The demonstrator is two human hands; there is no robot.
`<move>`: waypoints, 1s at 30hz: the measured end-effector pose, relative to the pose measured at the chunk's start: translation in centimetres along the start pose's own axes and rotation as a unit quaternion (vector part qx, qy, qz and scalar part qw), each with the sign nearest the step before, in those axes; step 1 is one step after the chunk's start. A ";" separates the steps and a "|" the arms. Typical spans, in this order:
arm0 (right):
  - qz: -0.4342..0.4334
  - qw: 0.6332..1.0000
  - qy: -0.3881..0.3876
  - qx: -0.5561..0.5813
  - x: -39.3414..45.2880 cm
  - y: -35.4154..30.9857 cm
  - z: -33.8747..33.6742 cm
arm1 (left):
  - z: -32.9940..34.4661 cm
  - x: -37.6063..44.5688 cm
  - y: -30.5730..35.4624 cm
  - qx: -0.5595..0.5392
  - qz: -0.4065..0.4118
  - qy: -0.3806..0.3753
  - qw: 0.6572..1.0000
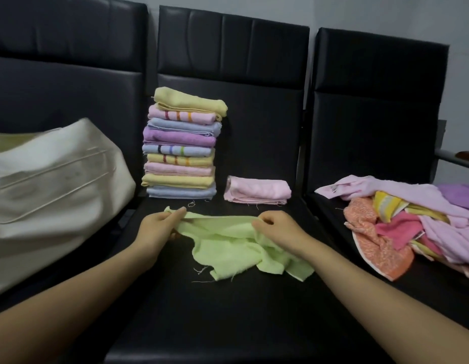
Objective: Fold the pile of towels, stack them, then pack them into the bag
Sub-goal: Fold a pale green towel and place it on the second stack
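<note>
Cream fabric bag (pixel 52 179) sits slumped on the left seat: soft-sided, no rigid mouth visible, so my guess is it needs one hand holding it open when packing. Next right, the folded stack (pixel 181 145) stands on the middle seat (pixel 228 324) near the backrest, about ten thin towels, leaning slightly; likely light but prone to shearing, so lift it from underneath with a palm on top, not by the sides. Left hand (pixel 156 232) pinches the far-left corner of the light green towel (pixel 236 248), thumb over the edge, fingers curled under. The towel lies crumpled on the middle seat in front of the stack, its far edge stretched between both hands and raised a little, the rest bunched toward the near right. Looks thin, limp and light, frayed threads at the hems: no stiffness, so it needs tension across the corners to flatten; grab at corners, not mid-edge. Right hand (pixel 276 231) grips the far-right end of that same edge, fingers curled round the cloth. One folded pink towel (pixel 257 190) rests alone just right of the stack, not touching. Unfolded pile (pixel 412 222) on the right seat: mixed pink, lilac, orange, yellow pieces, tangled, so pull one by a free corner.
</note>
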State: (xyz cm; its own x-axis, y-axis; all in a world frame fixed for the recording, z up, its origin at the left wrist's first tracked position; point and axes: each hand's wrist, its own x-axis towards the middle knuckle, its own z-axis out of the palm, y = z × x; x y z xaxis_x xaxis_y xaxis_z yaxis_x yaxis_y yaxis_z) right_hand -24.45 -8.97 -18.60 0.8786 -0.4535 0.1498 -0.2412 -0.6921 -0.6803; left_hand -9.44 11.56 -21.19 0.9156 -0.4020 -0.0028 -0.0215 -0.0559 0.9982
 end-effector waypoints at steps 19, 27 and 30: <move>0.139 0.866 0.006 0.481 -2.6 -2.7 -6.5 | 0.1 -3.1 7.4 -0.185 -0.029 -0.118 0.975; 0.181 0.944 0.143 0.236 1.6 3.6 -1.5 | 0.5 1.4 1.1 0.185 0.081 -0.037 0.979; 0.171 0.949 0.197 0.179 3.8 4.1 -0.4 | 0.5 2.7 -0.4 0.370 0.158 -0.024 0.915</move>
State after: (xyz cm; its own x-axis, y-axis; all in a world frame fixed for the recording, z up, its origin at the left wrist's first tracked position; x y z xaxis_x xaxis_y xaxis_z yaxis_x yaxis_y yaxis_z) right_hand -22.28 -13.75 -20.47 0.5355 -0.8402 0.0855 -0.2672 -0.2646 -0.9266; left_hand -7.14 10.02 -21.62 0.7983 -0.5436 0.2591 -0.5649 -0.5268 0.6351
